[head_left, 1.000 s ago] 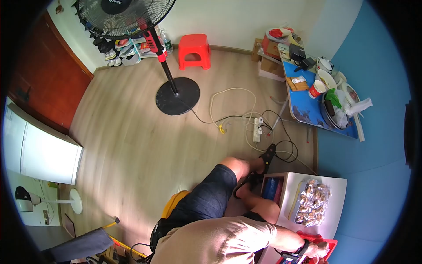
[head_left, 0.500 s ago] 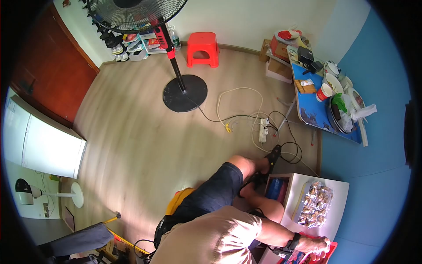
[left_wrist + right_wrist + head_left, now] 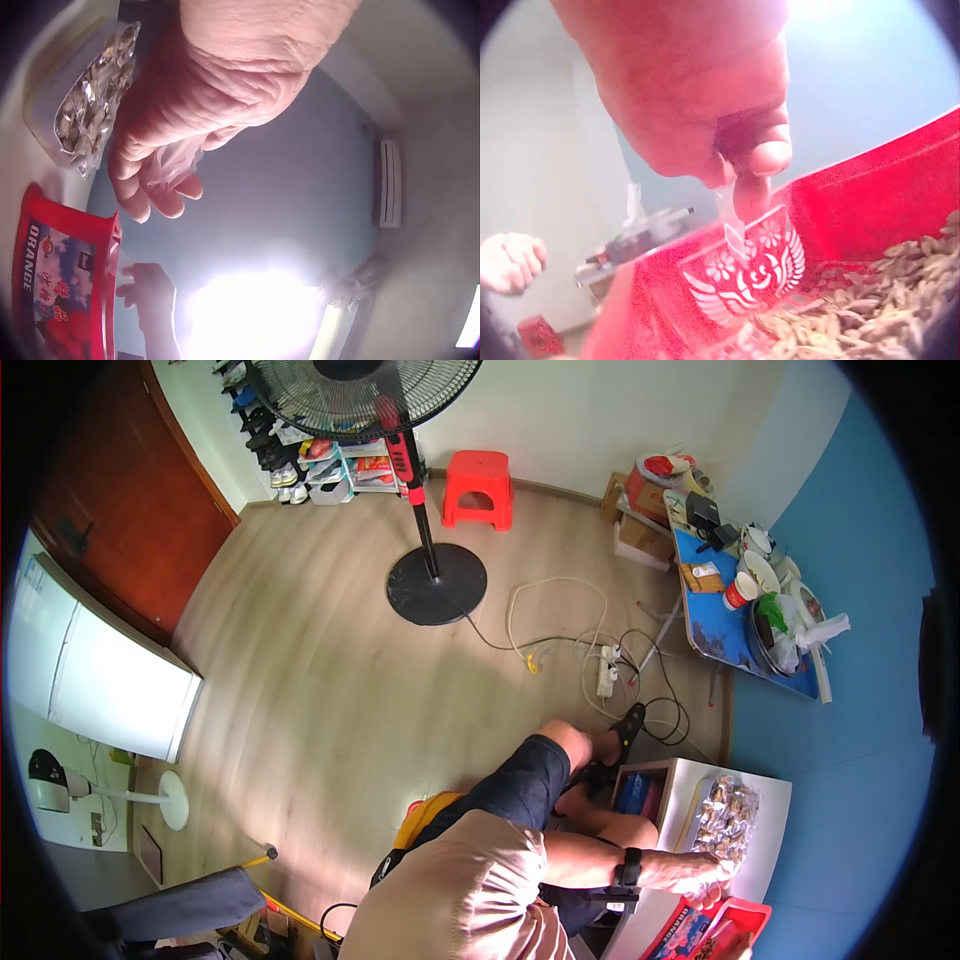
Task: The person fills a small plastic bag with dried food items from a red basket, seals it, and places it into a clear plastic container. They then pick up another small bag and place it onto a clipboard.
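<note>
My left hand (image 3: 700,875) reaches to the near end of a clear bag of wrapped sweets (image 3: 725,815) on a white table (image 3: 765,860). In the left wrist view its curled fingers (image 3: 161,187) hold a bit of clear plastic beside that bag of sweets (image 3: 86,101). Below lies a red bag (image 3: 705,935) printed ORANGE (image 3: 56,296). My right hand (image 3: 739,161) pinches the top edge of the red bag (image 3: 855,217), which holds small dried pieces. The head view does not show the right hand; it appears dimly in the left wrist view (image 3: 150,289).
I sit on a yellow stool (image 3: 425,820). On the wooden floor are a power strip with tangled cables (image 3: 607,670), a standing fan's base (image 3: 436,583) and a red stool (image 3: 477,488). A blue table with dishes (image 3: 715,625) stands at the right, a white cabinet (image 3: 100,680) at the left.
My left hand has left the red bag at the bottom edge and moved up to the clear bag of sweets. The head view has shifted slightly.
</note>
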Demonstrator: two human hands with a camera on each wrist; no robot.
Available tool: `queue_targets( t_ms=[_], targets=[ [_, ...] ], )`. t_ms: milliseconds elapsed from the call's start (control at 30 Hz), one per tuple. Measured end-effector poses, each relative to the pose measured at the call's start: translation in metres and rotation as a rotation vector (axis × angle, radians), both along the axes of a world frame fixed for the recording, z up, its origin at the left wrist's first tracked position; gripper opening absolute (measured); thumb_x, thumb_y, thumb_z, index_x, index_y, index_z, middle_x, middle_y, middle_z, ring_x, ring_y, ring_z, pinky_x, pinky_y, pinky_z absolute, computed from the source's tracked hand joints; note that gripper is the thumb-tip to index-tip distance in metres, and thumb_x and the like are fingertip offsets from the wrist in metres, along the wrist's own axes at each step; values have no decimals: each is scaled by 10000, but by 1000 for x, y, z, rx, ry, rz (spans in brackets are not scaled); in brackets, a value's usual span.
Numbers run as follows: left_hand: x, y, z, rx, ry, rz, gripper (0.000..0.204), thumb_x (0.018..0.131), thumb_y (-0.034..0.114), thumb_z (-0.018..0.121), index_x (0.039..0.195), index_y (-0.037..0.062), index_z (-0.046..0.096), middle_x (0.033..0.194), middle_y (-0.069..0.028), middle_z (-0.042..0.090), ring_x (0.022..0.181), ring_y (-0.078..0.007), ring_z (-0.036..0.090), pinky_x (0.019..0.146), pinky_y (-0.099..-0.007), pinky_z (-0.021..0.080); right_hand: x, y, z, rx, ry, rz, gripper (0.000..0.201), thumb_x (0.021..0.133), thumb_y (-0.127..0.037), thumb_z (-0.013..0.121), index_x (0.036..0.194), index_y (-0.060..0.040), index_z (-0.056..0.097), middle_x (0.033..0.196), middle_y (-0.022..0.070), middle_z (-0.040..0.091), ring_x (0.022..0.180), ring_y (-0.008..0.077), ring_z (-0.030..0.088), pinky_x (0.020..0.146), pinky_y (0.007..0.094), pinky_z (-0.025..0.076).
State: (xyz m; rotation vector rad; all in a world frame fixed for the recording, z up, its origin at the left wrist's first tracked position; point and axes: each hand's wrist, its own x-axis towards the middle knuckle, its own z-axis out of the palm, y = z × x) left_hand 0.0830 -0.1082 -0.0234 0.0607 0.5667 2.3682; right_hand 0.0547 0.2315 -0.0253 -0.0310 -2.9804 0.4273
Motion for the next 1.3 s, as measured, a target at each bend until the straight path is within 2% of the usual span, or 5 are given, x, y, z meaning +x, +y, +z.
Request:
queue_targets(
  t_ms=[267,533,667,867,1300],
  targets=[
    [34,-77,-24,307,134,122,340,927,308,568,1097,15,534,892,-108,630,834,-250,639,802,-415,524,24,29,44,-214,188,114,118,944,-163,521,878,-65,526,668,-15,471,454,104,406,422,276,339],
    [43,-110,-26,171,0,-130,297,977,295,506,1077,20,551,718,-31,570,686,-189,613,767,-422,560,106,-213,166,-805,-97,290,45,842,-17,552,812,-9,584,666,17,576,511,103,536,469,232,399],
    [63,-115,-21,21,16,-149,372,964,380,528,1083,28,548,729,-40,582,666,-182,620,669,-418,577,89,-255,136,-520,-386,713,46,811,-28,600,849,-8,616,663,82,621,544,190,617,512,297,469],
    [95,-137,-16,141,-146,-149,587,828,575,639,1089,53,579,795,-68,635,693,-222,651,599,-422,576,77,-310,101,-229,-200,1011,109,830,-132,663,862,-35,623,681,151,620,628,336,632,548,397,489],
    [93,-143,-37,-4,60,-340,186,868,131,611,1002,3,606,888,-101,640,813,-208,648,745,-394,559,71,-312,66,-197,-142,1092,114,773,-132,678,846,-56,632,721,90,646,634,291,645,555,374,510]
  ],
)
